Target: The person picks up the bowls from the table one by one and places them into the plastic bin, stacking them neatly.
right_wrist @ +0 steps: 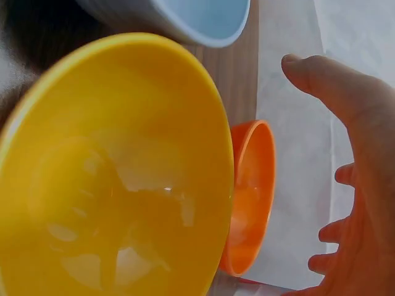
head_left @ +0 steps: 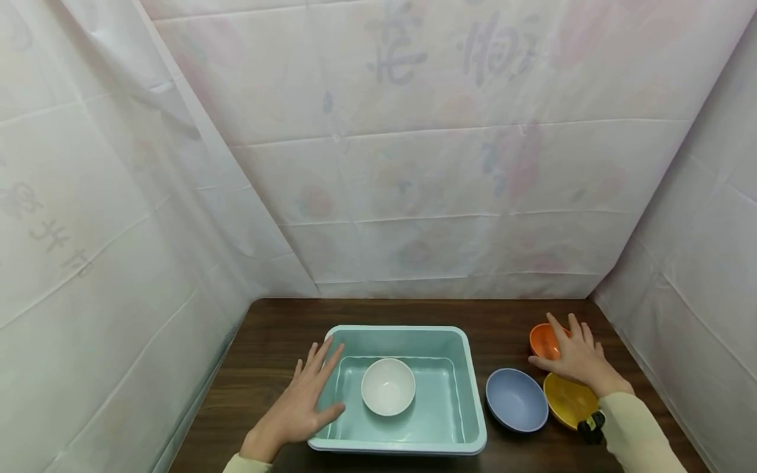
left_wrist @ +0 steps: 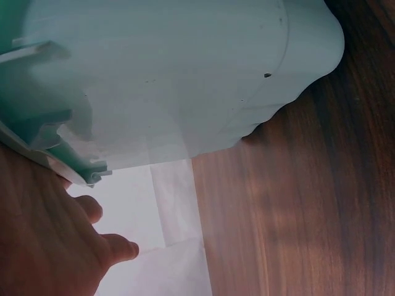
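Note:
A pale green rectangular basin (head_left: 473, 394) stands on the table with a small white bowl (head_left: 388, 387) inside it. My left hand (head_left: 304, 397) lies at the basin's left rim, fingers spread; the left wrist view shows the basin's outer wall (left_wrist: 173, 80) beside that hand (left_wrist: 55, 228). Over the orange bowl (head_left: 543, 341) my right hand (head_left: 576, 355) hovers with spread fingers, holding nothing. In the right wrist view a gap separates the hand (right_wrist: 361, 154) from the orange bowl (right_wrist: 253, 191). Closer to the wrist is a yellow bowl (head_left: 568, 397), with a blue bowl (head_left: 516, 399) to its left.
The dark wooden table (head_left: 278, 322) carries everything. White printed sheeting (head_left: 437, 197) hangs behind the table, and more hangs at both sides. A small black and green item (head_left: 591, 424) sits at the right sleeve's cuff.

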`<state>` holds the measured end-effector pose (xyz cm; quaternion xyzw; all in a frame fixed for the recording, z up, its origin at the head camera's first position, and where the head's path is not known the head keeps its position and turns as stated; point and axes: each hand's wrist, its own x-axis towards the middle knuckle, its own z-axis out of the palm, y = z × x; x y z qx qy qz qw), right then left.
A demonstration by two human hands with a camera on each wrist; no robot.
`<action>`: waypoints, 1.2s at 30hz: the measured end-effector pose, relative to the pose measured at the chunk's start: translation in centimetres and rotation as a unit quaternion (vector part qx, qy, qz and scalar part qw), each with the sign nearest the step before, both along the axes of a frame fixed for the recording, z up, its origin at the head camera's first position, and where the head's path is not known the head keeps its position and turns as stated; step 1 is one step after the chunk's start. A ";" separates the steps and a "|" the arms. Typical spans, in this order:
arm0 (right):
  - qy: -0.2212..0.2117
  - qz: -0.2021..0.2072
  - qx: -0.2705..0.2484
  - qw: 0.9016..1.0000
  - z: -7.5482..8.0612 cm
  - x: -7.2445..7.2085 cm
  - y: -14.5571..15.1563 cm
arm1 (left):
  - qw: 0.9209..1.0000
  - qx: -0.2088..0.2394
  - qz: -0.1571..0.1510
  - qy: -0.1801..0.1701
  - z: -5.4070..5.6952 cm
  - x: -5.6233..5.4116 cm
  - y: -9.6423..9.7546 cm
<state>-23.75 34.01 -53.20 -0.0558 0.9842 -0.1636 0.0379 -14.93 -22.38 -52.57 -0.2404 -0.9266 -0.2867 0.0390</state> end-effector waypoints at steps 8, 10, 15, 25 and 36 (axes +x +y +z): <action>-0.031 -0.001 -0.003 1.000 -0.7 -1.4 0.0 | 1.000 0.004 0.000 -0.004 -0.1 0.1 -0.1; -0.039 -0.003 -0.004 0.999 -0.8 -1.8 -0.1 | 1.000 0.005 0.000 -0.006 -0.1 0.1 -0.1; -0.059 -0.005 0.002 0.998 -0.8 -2.2 0.0 | 1.000 0.005 0.000 -0.007 0.0 0.1 0.0; -0.090 -0.010 0.022 0.996 -0.5 -2.8 0.2 | 1.000 0.004 0.002 -0.005 0.2 0.1 0.1; -0.113 -0.010 0.017 0.993 -0.1 -3.3 0.4 | 1.000 0.002 0.004 0.001 0.1 0.1 0.0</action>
